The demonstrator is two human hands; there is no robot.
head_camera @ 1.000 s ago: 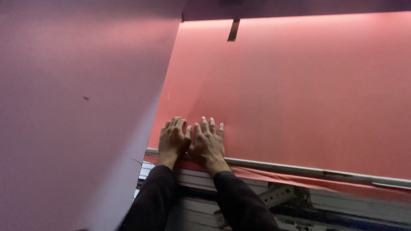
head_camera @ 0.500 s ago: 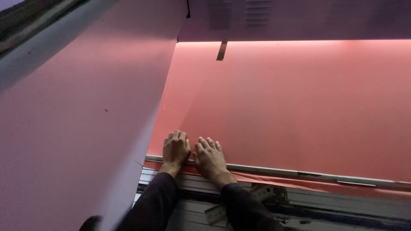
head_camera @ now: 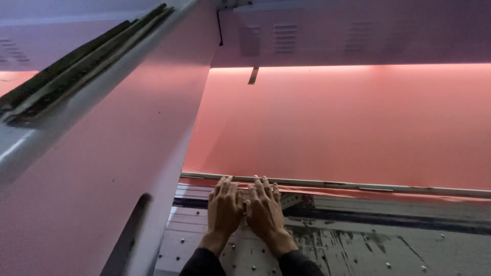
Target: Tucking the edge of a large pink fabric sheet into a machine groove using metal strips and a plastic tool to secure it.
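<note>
A pale machine housing [head_camera: 358, 30] with vent slots spans the top of the view, and below it a broad sheet of pink-red fabric [head_camera: 348, 128] hangs lit from above, filling the background. At the foot of the fabric a thin metal bar [head_camera: 358, 185] runs from side to side; this bar is the landmark here. Just below the bar lies a worn grey worktop [head_camera: 358, 245] dotted with small rivets and scuffed dark patches. To the left of the bar a slanted pale panel [head_camera: 102, 168] rises toward the camera, with dark strips [head_camera: 76, 66] along its upper edge. The left hand [head_camera: 224, 210] and the right hand [head_camera: 265, 212] lie side by side, touching each other, palms down on the worktop just beneath the bar, fingertips reaching the bar and the fabric's lower edge. Each grip is released: fingers stretched flat and slightly spread, holding nothing, only pressing. Dark sleeves [head_camera: 250, 263] cover both forearms at the bottom of the view.
</note>
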